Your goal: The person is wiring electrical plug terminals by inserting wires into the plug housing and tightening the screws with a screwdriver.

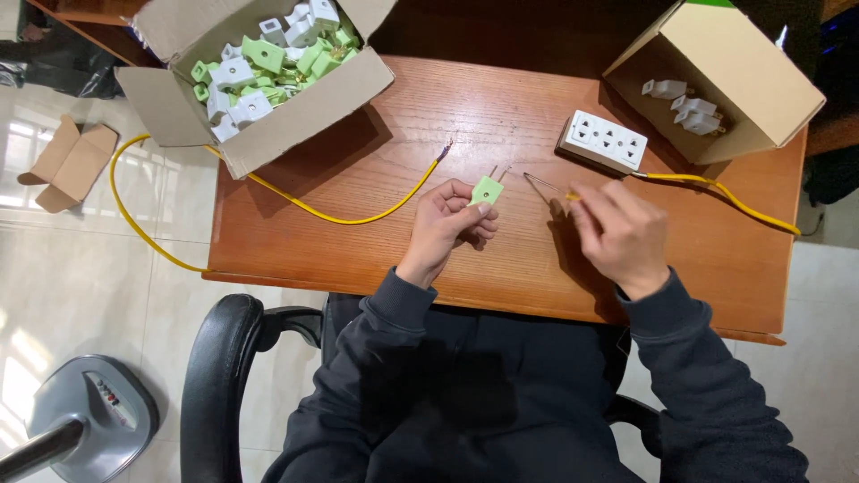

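My left hand (pixel 447 224) holds a small light-green plug (pixel 486 190) over the wooden table (pixel 376 233), its two metal prongs pointing up and to the right. My right hand (pixel 617 234) pinches the end of a yellow wire (pixel 716 186) whose bare metal strands (pixel 540 182) stick out toward the plug. The bare tip and the prongs are a short gap apart. That wire runs right, past a white multi-socket block (pixel 602 140), and off the table's right edge.
An open cardboard box (pixel 295 107) of green and white plugs stands at the back left. A smaller box (pixel 752 63) with white plugs lies at the back right. A second yellow wire (pixel 358 219) crosses the table and drops off its left side.
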